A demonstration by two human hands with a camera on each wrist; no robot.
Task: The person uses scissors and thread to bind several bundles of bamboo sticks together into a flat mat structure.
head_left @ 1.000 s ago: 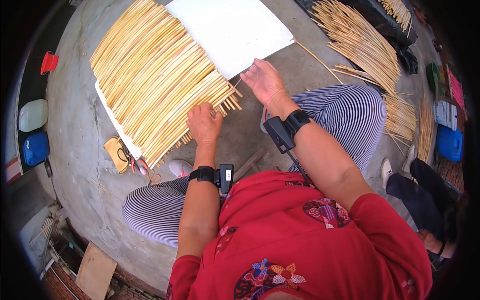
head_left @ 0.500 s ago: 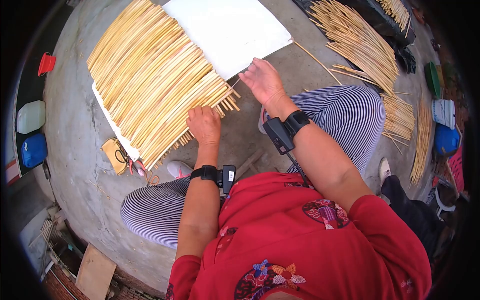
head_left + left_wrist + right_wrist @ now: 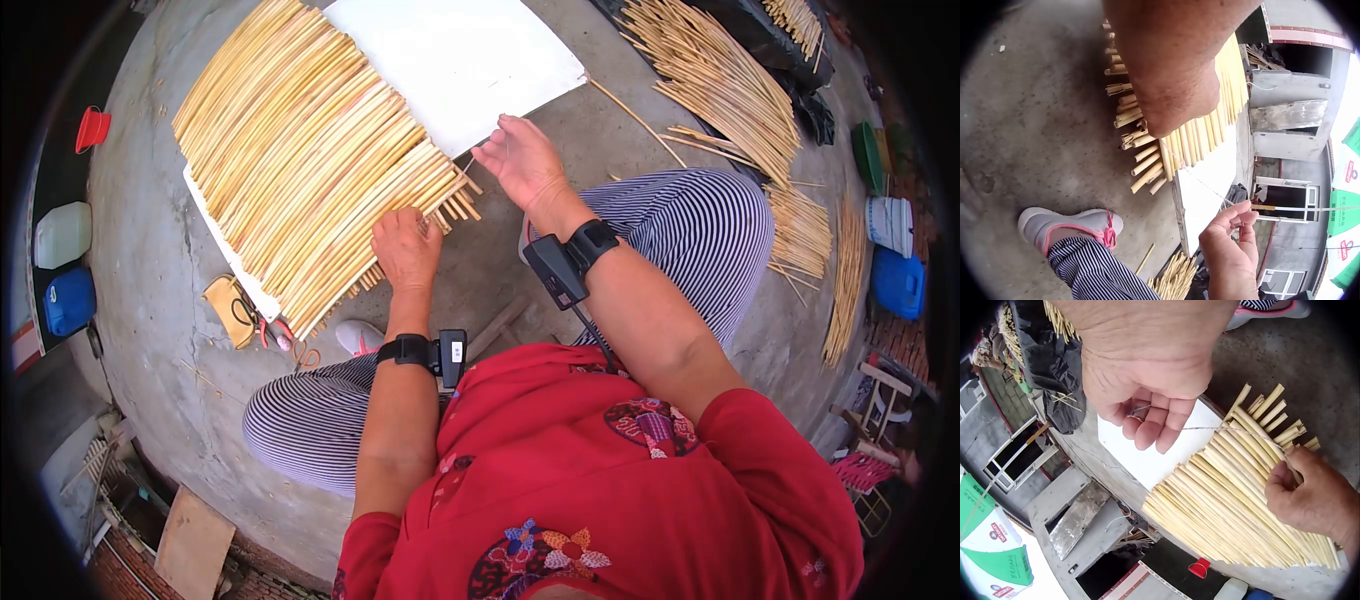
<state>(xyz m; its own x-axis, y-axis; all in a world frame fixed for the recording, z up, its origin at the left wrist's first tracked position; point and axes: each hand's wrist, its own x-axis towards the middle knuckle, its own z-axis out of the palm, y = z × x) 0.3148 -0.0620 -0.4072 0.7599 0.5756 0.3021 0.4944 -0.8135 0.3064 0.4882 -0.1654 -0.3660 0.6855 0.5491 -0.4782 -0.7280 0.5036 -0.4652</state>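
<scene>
A row of pale yellow reed stalks (image 3: 300, 150) lies side by side on a white board (image 3: 460, 60). At the near edge of the stalks, my left hand (image 3: 405, 252) has its fingers curled, and it pinches a thin twine (image 3: 1244, 430) close to the cut ends. From there the twine runs taut to my right hand (image 3: 525, 170), which is raised palm up beside the board's near edge. Its curled fingers hold the twine, which passes through them in the right wrist view. Several uneven stalk ends stick out past the edge next to the left hand.
Loose reed piles (image 3: 715, 75) lie at the right on black plastic. One single stalk (image 3: 635, 120) extends from the board's corner. Left of the board are a yellow pouch (image 3: 228, 310), red-handled pliers (image 3: 280, 328) and scissors (image 3: 306, 355). My striped knees flank the work.
My right hand has shifted slightly left with the twine; the left hand stays at nearly the same spot. At the far right, a bystander in dark trousers has gone out of view.
</scene>
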